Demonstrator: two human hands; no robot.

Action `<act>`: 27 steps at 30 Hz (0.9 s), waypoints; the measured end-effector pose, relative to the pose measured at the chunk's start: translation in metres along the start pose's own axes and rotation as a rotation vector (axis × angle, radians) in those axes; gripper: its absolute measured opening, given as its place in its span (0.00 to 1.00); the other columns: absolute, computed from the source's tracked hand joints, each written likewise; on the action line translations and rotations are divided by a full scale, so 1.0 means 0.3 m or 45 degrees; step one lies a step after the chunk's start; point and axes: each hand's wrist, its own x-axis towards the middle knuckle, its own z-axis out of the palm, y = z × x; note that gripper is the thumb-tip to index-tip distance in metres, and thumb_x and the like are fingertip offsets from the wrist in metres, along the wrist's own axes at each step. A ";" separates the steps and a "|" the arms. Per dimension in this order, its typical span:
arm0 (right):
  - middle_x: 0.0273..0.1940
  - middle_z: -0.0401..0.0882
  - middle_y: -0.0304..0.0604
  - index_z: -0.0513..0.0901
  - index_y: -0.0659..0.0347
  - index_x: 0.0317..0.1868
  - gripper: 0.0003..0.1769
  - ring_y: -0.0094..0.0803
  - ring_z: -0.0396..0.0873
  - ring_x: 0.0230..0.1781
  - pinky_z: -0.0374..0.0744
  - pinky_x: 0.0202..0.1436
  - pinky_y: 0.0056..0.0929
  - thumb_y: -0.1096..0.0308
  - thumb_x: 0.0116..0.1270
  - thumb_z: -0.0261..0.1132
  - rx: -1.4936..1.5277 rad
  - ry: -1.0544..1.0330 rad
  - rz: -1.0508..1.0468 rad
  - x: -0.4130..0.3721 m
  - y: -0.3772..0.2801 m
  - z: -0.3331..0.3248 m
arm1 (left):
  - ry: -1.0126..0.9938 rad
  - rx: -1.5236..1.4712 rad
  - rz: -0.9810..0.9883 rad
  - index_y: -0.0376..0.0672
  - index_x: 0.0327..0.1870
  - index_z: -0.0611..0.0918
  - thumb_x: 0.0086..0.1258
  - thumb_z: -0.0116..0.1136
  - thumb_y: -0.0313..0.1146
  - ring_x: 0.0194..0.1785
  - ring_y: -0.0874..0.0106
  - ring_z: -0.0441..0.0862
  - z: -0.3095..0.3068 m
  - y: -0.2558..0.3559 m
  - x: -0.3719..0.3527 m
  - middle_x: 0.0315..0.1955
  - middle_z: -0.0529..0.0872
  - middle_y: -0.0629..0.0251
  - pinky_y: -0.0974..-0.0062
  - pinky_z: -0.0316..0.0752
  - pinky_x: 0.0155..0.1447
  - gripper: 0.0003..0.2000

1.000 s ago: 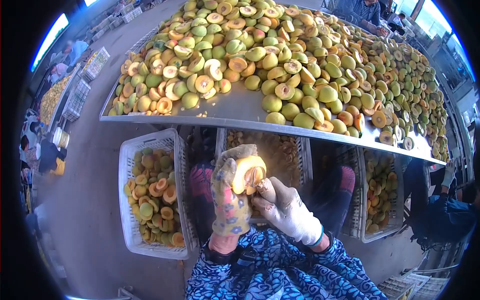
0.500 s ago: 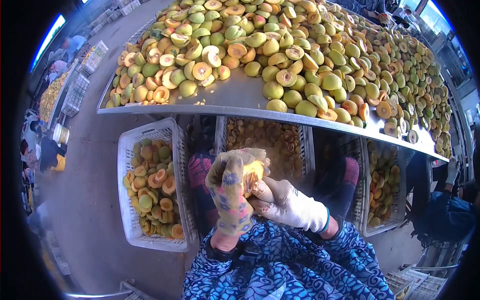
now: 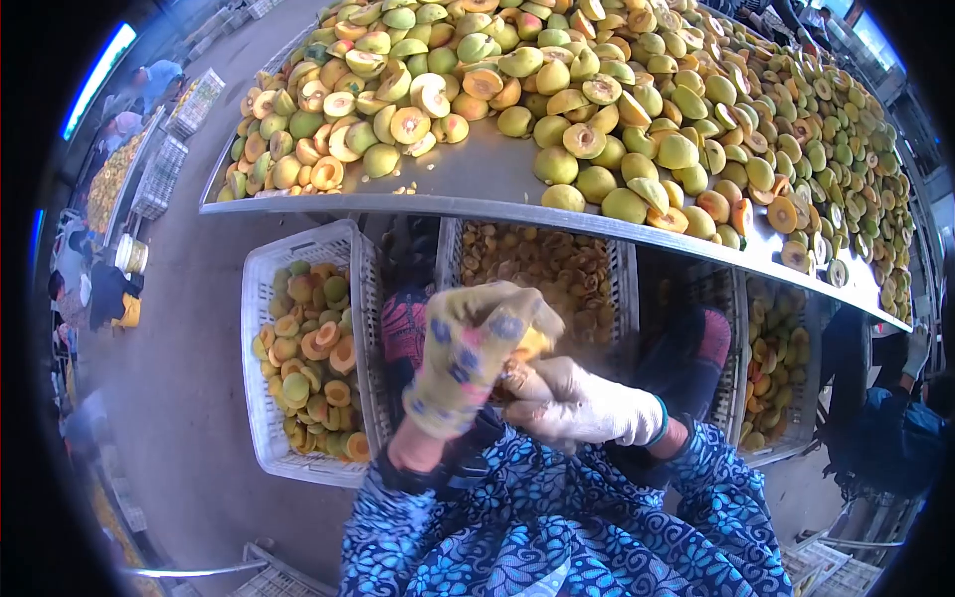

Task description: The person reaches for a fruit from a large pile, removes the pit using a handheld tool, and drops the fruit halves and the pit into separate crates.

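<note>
My left hand [image 3: 473, 353], in a yellowish glove with dark flower prints, is wrapped round a piece of orange-yellow fruit, a peach half [image 3: 535, 343] by its look. Most of that fruit is hidden behind the glove, and the hand is slightly blurred. My right hand [image 3: 587, 401], in a white glove with worn, stained fingertips, is closed right beside the fruit. What it grips, if anything, is hidden. Both hands are close together over my lap, near the crate [image 3: 626, 298] holding cut fruit pieces.
A metal table [image 3: 468, 169] heaped with halved yellow-green peaches [image 3: 676, 151] spans the front. White crates of halves stand at left [image 3: 257, 398] and right [image 3: 741, 368]. A co-worker's gloved hand [image 3: 916, 350] shows far right. Other people work at a table in the left background.
My left hand has turned over the fruit, so less of the fruit shows now. The right hand stays close beside it. The whole view has shifted slightly.
</note>
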 end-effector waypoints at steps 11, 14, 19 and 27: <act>0.19 0.64 0.28 0.72 0.59 0.43 0.11 0.14 0.61 0.12 0.61 0.11 0.15 0.61 0.75 0.61 1.475 -0.587 0.528 -0.040 0.069 0.011 | -0.579 -0.337 0.159 0.33 0.32 0.87 0.71 0.60 0.48 0.35 0.71 0.83 -0.052 -0.135 0.036 0.30 0.87 0.59 0.72 0.76 0.42 0.21; 0.17 0.62 0.28 0.69 0.60 0.37 0.16 0.12 0.57 0.09 0.57 0.07 0.14 0.59 0.71 0.65 1.680 -0.776 0.438 -0.013 0.061 0.040 | -0.453 -0.674 0.249 0.35 0.32 0.84 0.71 0.56 0.56 0.36 0.66 0.83 -0.013 -0.186 0.021 0.30 0.85 0.57 0.69 0.78 0.43 0.27; 0.18 0.67 0.34 0.72 0.65 0.32 0.19 0.21 0.66 0.11 0.66 0.12 0.21 0.59 0.65 0.70 1.258 -0.103 0.165 -0.024 0.030 0.044 | 0.306 -1.376 0.030 0.40 0.32 0.79 0.78 0.49 0.49 0.34 0.62 0.84 -0.117 -0.209 -0.051 0.30 0.84 0.56 0.66 0.81 0.42 0.20; 0.35 0.84 0.55 0.78 0.66 0.50 0.18 0.50 0.84 0.40 0.80 0.43 0.46 0.63 0.65 0.62 -1.490 0.295 0.420 -0.037 0.480 0.062 | 0.855 0.913 -0.855 0.39 0.61 0.79 0.72 0.57 0.36 0.56 0.59 0.81 -0.785 -0.392 -0.607 0.53 0.84 0.53 0.65 0.74 0.59 0.19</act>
